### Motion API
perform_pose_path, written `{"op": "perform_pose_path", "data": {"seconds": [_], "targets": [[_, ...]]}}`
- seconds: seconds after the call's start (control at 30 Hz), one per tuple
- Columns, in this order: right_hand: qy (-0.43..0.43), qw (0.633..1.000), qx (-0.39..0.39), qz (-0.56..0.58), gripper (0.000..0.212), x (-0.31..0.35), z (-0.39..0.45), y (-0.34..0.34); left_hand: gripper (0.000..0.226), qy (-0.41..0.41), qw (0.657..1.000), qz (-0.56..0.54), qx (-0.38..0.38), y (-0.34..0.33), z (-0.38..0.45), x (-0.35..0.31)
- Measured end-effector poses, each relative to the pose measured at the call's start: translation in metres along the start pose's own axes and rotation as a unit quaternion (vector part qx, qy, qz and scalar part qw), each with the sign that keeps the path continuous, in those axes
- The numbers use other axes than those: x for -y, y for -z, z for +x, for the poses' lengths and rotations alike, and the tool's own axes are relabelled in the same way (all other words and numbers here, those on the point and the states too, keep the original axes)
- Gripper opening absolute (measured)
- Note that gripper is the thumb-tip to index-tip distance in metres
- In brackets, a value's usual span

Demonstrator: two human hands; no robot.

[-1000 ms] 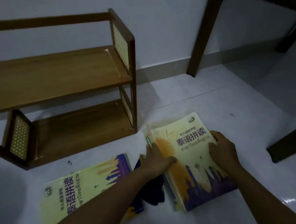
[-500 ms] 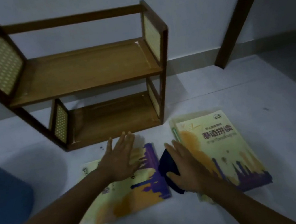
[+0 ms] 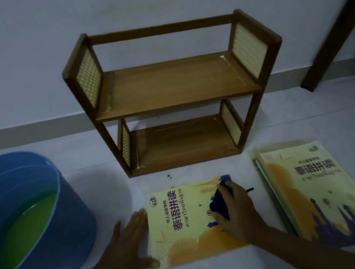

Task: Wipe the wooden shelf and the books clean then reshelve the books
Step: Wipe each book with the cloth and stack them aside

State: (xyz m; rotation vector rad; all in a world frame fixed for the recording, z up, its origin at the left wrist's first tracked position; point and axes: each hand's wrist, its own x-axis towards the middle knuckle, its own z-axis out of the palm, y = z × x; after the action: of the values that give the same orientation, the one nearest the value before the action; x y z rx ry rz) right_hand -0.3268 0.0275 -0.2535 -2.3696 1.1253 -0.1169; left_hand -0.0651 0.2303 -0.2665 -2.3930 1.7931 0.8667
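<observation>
Left hand [image 3: 128, 245] lay flat, fingers spread, bracing the book [image 3: 185, 223] on the floor, just before the empty shelf [image 3: 174, 88] | right hand [image 3: 236, 213] clamped the dark cloth [image 3: 217, 202], pressing it onto the cover to wipe | stack [image 3: 319, 193] waited rightward.

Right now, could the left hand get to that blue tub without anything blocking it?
Probably yes. The left hand rests flat at the book's edge, and only bare floor lies between it and the blue tub.
</observation>
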Motion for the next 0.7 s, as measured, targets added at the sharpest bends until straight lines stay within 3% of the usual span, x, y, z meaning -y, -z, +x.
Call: {"op": "perform_pose_path", "data": {"seconds": [0.07,0.17,0.23,0.3,0.37,0.43,0.5,0.53,0.63,0.7], "targets": [[0.031,0.999,0.010,-0.037,0.092,0.016,-0.011,-0.015,0.134,-0.011,1.000,0.007,-0.003,0.001,0.002,-0.001],[0.173,0.979,0.106,-0.036,0.081,0.060,-0.036,-0.034,0.138,-0.019,0.999,0.029,-0.012,0.007,0.004,-0.006],[0.276,0.942,0.187,-0.038,0.074,0.085,-0.042,-0.035,0.137,-0.021,0.998,0.053,0.002,0.010,0.006,-0.010],[0.320,0.925,0.198,-0.056,0.070,0.087,-0.027,-0.030,0.135,-0.005,0.998,0.068,0.015,0.012,0.008,-0.014],[0.263,0.956,0.117,-0.058,0.067,0.072,-0.001,-0.031,0.130,0.015,0.997,0.074,0.021,0.016,0.008,-0.018],[0.104,0.994,0.028,-0.024,0.065,0.051,0.034,-0.025,0.127,0.030,0.996,0.077,0.024,0.018,0.010,-0.024],[-0.017,0.999,-0.018,-0.026,0.061,0.042,0.061,-0.019,0.126,0.034,0.994,0.097,0.026,0.022,0.012,-0.028],[-0.036,0.997,-0.034,-0.054,0.062,0.045,0.065,-0.021,0.125,0.036,0.993,0.106,0.031,0.024,0.012,-0.029],[0.039,0.994,-0.032,-0.094,0.075,0.074,0.037,-0.049,0.127,0.037,0.992,0.113,0.030,0.023,0.017,-0.027],[0.184,0.978,0.076,-0.063,0.075,0.104,0.008,-0.062,0.134,0.032,0.991,0.129,0.032,0.022,0.019,-0.026]]}}
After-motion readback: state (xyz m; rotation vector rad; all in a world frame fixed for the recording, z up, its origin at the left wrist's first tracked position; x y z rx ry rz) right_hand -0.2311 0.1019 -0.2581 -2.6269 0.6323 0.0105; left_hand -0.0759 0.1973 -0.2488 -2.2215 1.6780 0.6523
